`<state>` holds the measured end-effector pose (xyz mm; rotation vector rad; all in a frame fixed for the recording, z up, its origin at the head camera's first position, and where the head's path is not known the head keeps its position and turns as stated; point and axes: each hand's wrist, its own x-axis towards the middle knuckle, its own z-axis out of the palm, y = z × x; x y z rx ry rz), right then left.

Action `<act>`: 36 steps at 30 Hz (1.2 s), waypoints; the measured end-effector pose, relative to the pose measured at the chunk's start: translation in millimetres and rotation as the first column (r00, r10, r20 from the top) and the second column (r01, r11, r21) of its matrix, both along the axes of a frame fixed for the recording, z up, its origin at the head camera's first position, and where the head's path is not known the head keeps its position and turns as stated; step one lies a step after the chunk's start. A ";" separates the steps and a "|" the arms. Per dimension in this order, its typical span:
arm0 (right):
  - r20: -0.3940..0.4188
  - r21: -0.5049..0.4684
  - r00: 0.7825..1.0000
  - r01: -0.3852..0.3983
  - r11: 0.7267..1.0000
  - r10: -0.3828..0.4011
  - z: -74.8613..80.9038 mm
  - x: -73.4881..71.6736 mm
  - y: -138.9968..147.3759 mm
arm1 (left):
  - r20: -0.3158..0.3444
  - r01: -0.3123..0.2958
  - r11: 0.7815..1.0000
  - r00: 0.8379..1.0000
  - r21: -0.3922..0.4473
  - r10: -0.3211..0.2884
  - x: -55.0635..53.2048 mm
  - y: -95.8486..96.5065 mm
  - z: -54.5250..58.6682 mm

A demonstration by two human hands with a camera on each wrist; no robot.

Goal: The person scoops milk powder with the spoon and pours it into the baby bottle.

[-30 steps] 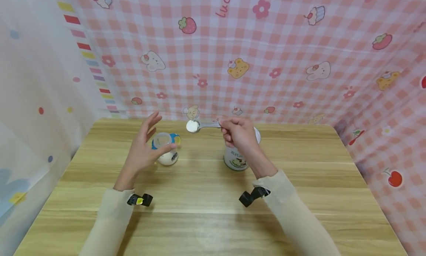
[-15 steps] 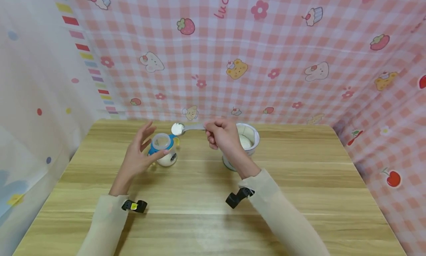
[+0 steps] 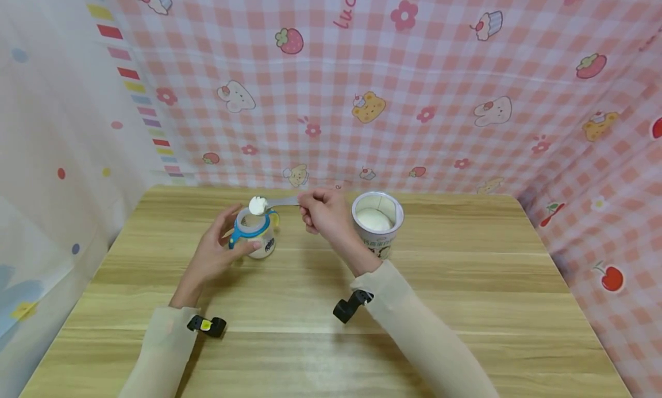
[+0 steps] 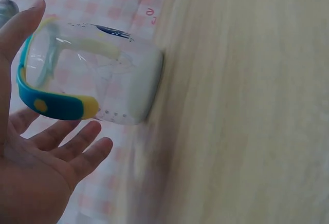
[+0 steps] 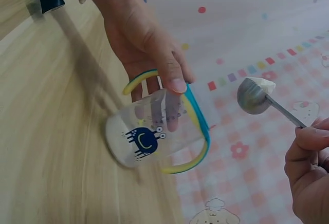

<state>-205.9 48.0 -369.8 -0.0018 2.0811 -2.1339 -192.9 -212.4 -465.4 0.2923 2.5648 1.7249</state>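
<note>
The right hand (image 3: 328,214) pinches the end of a metal spoon's handle between thumb and fingers; the spoon (image 3: 283,201) points left, its round bowl heaped with white powder (image 3: 258,205). That bowl hangs just above the mouth of a clear cup (image 3: 266,244), apart from the rim. The left hand (image 3: 214,248) stands round the cup's left side with fingers loosely spread, thumb at the near side and the other fingers beyond; the right wrist view shows the thumb against the cup by its rim.

The cup stands upright on the left part of the wooden surface (image 3: 310,294), with a blue collar, two yellow-and-blue handles and a dark blue cartoon creature on its wall. To the right, well apart from it, stands an uncovered white canister (image 3: 380,241) with white powder inside. Beyond the surface's far edge hangs a pink checked cloth (image 3: 336,70).
</note>
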 end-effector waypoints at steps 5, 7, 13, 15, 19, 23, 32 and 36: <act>-0.024 0.015 1.000 -0.001 1.000 0.002 -6.0 -3.3 -7.0 | 0.022 0.014 1.000 1.000 0.027 -0.014 -1.3 -1.2 -4.2; -0.030 0.022 1.000 -0.004 1.000 0.005 -8.9 -4.5 -9.3 | 0.029 0.013 0.999 0.999 0.031 -0.014 -1.7 -2.0 -6.3; -0.030 0.037 1.000 -0.010 0.999 0.011 -17.4 -6.3 -16.6 | 0.043 0.004 0.999 0.999 0.038 -0.006 -3.3 -3.7 -12.2; -0.036 0.037 0.999 -0.008 0.999 0.009 -19.5 -6.4 -18.7 | 0.044 0.004 0.999 0.999 0.048 -0.006 -3.8 -4.1 -13.6; -0.054 0.036 0.998 -0.007 0.999 0.009 -23.4 -6.5 -22.3 | 0.036 -0.001 1.000 0.999 0.031 0.000 -3.7 -4.0 -15.0; -0.075 0.053 0.997 -0.016 0.998 0.020 -26.8 -6.4 -24.3 | 0.031 -0.003 1.000 1.000 0.012 0.002 -3.1 -3.9 -15.3; -0.151 0.152 0.988 -0.007 0.988 0.030 -32.7 -3.7 -26.3 | 0.029 -0.010 1.000 1.000 -0.009 0.010 -3.9 -3.7 -15.6; -0.206 0.206 0.978 0.009 0.979 0.034 -35.5 -2.8 -27.3 | 0.030 -0.017 0.999 0.999 -0.031 0.018 -4.1 -4.6 -15.9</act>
